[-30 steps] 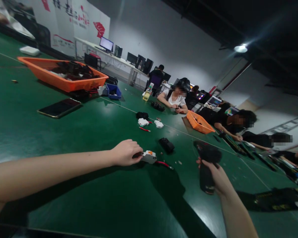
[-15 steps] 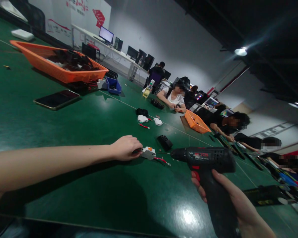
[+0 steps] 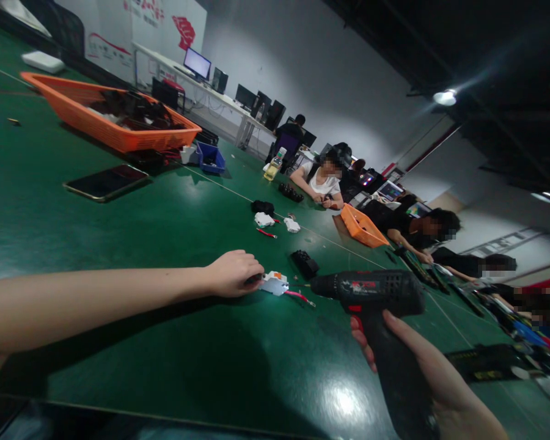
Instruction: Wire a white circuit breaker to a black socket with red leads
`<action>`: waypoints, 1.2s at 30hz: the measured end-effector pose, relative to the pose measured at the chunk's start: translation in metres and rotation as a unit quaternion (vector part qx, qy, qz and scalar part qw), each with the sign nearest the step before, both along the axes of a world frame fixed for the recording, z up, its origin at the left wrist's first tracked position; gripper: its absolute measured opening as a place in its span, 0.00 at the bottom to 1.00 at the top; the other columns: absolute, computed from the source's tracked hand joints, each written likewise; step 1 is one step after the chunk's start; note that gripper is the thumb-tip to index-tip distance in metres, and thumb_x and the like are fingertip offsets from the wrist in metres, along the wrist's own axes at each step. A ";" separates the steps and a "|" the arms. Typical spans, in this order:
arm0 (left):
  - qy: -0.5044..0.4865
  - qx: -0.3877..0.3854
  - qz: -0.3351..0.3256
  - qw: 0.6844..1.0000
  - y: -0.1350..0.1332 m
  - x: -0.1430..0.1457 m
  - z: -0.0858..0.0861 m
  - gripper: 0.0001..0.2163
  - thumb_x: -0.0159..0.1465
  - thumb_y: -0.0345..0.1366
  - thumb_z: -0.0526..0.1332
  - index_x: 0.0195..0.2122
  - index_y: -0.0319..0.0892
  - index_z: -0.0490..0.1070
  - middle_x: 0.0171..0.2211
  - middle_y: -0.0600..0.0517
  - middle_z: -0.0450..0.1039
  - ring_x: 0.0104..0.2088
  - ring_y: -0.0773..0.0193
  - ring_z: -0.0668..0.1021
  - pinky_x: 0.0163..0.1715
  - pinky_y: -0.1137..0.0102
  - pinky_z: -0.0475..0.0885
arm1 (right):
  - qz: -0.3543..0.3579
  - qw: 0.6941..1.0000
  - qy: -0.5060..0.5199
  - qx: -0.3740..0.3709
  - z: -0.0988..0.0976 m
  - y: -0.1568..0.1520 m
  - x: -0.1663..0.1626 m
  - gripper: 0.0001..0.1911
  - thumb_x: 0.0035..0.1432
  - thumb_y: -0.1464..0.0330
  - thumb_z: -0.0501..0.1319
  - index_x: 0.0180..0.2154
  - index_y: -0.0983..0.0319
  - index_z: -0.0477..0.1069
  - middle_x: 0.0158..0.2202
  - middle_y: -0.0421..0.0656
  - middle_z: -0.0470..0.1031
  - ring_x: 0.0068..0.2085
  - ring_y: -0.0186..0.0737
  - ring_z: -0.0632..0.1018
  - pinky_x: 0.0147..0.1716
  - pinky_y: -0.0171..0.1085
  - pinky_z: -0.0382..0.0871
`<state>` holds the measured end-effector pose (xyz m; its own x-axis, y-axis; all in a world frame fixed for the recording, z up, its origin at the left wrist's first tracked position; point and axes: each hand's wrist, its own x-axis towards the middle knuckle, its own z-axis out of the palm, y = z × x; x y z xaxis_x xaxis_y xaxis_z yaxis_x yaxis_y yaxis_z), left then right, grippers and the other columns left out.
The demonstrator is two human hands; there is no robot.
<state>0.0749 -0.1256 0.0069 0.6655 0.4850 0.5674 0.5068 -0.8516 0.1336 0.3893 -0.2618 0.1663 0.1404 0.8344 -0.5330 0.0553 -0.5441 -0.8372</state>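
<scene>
Green table (image 3: 142,238): left hand (image 3: 234,274) pinches white part (image 3: 275,283); right of it, the drill (image 3: 376,293), gripped in right hand (image 3: 440,366), has swung level, lining up its bit (image 3: 302,285).

We look from the head, forward and down over the green table (image 3: 178,232), tilted sideways, left hand (image 3: 233,273) and right hand (image 3: 444,374) near, the wall (image 3: 302,67) far

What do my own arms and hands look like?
Your left hand and right hand are bare: I see no gloves, rings or bracelets. The left forearm shows no sleeve; beyond the right wrist, little is in view.
</scene>
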 end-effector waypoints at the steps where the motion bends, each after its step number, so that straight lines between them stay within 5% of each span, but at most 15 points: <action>1: 0.000 -0.001 0.001 1.000 0.000 0.000 0.000 0.09 0.66 0.40 0.57 0.39 0.43 0.75 0.31 0.50 0.76 0.32 0.63 0.76 0.32 0.68 0.65 | 0.004 1.000 0.000 0.001 0.000 0.000 0.000 0.22 0.55 0.55 0.68 0.42 0.66 0.78 0.37 0.52 0.82 0.29 0.40 0.82 0.27 0.33 0.78; 36: 0.036 -0.029 0.013 0.999 0.000 0.001 0.002 0.09 0.66 0.40 0.56 0.39 0.43 0.74 0.32 0.51 0.76 0.34 0.62 0.76 0.34 0.67 0.63 | -0.004 0.997 0.079 -0.010 0.006 0.007 0.001 0.17 0.57 0.59 0.67 0.42 0.66 0.78 0.38 0.50 0.82 0.28 0.36 0.81 0.27 0.30 0.78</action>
